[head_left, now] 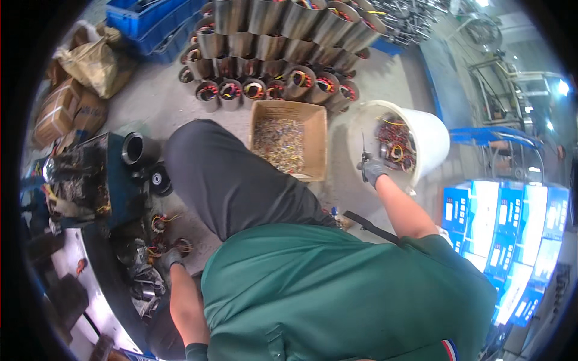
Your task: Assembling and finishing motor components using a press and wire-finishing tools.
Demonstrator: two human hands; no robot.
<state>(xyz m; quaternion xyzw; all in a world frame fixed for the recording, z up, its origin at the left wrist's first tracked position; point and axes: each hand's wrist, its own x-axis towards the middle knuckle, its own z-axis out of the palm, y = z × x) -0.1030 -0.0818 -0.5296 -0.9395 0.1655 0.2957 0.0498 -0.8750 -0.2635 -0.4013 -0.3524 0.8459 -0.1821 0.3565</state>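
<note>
1. On the grey concrete floor [391,78] of a workshop, the person sits with one dark-trousered knee [205,150] raised, wearing a green top.
2. Ahead, rows of metal cylinders [271,36], motor stators with coloured windings inside, stand stacked together; blue crates [150,18] lie to their left, and brown sacks and taped cartons [66,102] further left.
3. A blue trolley frame [494,135] and metal racks stand at the right; a stack of blue and white boxes [512,234] sits at the lower right.
4. An open cardboard box [319,138] just past the knee holds a heap of small pale scraps and wire bits.
5. A white plastic bucket [430,135], tilted toward the person, holds tangled copper and coloured wire coils [394,144].
6. The gloved right hand [372,170] is at the bucket's near rim, closed around a thin dark tool [363,150] whose tip points up over the opening.
7. The gloved left hand [170,259] reaches down to a pile of dark metal parts and wire coils [147,277] on the floor beside a grimy blue machine [90,180]; its grip cannot be told.
</note>
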